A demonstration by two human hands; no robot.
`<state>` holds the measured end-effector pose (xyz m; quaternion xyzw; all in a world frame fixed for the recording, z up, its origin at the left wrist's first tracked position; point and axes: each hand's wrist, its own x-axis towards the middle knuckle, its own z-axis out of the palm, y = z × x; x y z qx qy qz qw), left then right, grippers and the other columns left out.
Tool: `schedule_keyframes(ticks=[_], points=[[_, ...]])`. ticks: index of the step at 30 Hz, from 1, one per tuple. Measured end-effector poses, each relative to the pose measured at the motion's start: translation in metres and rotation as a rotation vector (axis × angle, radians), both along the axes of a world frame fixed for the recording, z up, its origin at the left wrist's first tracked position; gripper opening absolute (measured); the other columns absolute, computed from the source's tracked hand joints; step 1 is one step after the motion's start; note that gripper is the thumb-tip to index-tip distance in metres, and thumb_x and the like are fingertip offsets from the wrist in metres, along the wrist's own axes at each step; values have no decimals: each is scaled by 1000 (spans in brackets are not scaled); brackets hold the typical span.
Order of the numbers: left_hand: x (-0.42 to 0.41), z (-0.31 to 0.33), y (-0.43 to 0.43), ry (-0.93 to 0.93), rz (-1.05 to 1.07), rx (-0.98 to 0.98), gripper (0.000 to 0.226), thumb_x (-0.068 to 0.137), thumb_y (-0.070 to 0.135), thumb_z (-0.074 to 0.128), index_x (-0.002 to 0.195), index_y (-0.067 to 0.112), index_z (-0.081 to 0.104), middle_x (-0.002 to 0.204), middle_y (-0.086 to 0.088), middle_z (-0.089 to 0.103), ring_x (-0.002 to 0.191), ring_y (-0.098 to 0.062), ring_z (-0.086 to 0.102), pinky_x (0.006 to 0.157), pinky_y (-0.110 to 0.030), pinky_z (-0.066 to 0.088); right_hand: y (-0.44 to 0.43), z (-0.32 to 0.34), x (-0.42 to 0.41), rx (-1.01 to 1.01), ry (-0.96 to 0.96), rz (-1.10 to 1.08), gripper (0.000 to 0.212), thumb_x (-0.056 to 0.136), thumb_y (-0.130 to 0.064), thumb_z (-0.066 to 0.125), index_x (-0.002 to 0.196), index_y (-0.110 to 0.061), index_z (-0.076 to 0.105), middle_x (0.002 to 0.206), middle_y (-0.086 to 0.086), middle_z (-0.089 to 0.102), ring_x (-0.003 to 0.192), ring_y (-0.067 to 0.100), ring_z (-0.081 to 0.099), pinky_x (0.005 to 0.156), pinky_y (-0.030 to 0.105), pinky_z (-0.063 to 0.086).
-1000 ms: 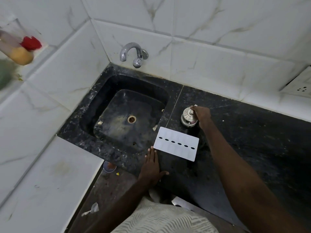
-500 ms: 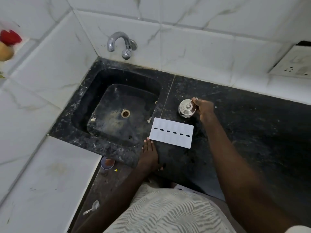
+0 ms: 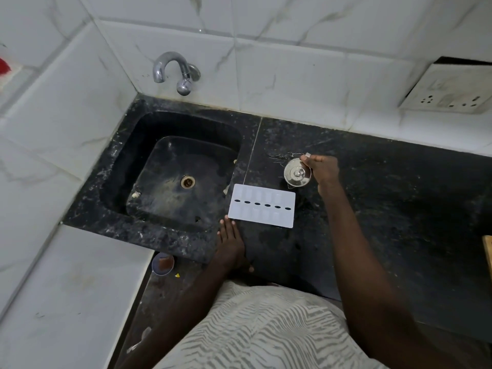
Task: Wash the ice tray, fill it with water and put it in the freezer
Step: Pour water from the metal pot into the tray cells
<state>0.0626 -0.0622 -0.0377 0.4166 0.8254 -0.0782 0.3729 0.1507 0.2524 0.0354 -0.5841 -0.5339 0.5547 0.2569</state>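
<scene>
A white ice tray point(image 3: 262, 205) lies upside down on the black stone counter point(image 3: 386, 198), just right of the sink point(image 3: 173, 177). My left hand point(image 3: 231, 242) rests flat on the counter edge, fingertips touching the tray's near left corner. My right hand point(image 3: 320, 167) grips the handle side of a small lidded steel pot point(image 3: 296, 173) standing behind the tray. A chrome tap point(image 3: 174, 70) sticks out of the tiled wall above the sink; no water runs from it.
A wall socket plate point(image 3: 450, 87) sits at the upper right. A wooden edge point(image 3: 488, 251) shows at the far right of the counter. On the floor below the counter lies a small round dish point(image 3: 163, 263). White tiled ledge point(image 3: 66, 288) stands at the left.
The view has shifted, so everything sits lower and further right in frame. Both hands stay where they were, the left by the tray, the right on the steel pot.
</scene>
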Motion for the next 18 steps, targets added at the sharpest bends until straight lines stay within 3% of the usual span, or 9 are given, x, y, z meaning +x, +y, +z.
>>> schedule_keyframes(ticks=[3, 7, 15, 18], points=[[0, -1, 0, 9, -10, -5, 164, 64, 65, 89, 153, -13, -24, 157, -38, -35, 149, -52, -30, 126, -59, -2, -2, 5, 5, 46, -22, 20, 15, 82, -15, 86, 94, -6, 81, 81, 7, 78, 70, 15, 72, 74, 32, 63], [0, -1, -1, -2, -4, -4, 164, 64, 66, 88, 153, -14, -23, 157, -39, -35, 149, -54, -30, 126, -60, -1, -1, 8, 5, 93, -50, 44, 20, 83, -15, 85, 99, -3, 81, 84, 8, 77, 53, -3, 64, 55, 14, 52], [0, 0, 3, -29, -4, -45, 163, 67, 62, 90, 152, -13, -27, 155, -38, -39, 147, -53, -34, 125, -61, -6, -2, 9, 5, 113, -93, 76, 18, 83, -13, 85, 96, -2, 80, 83, 8, 77, 53, -1, 64, 56, 18, 53], [0, -2, 3, -19, 7, -45, 164, 65, 63, 90, 152, -13, -26, 155, -38, -39, 147, -54, -33, 125, -61, -5, -4, 8, 5, 107, -94, 95, 18, 83, -13, 85, 98, -3, 81, 86, 6, 77, 59, 3, 66, 53, 13, 52]])
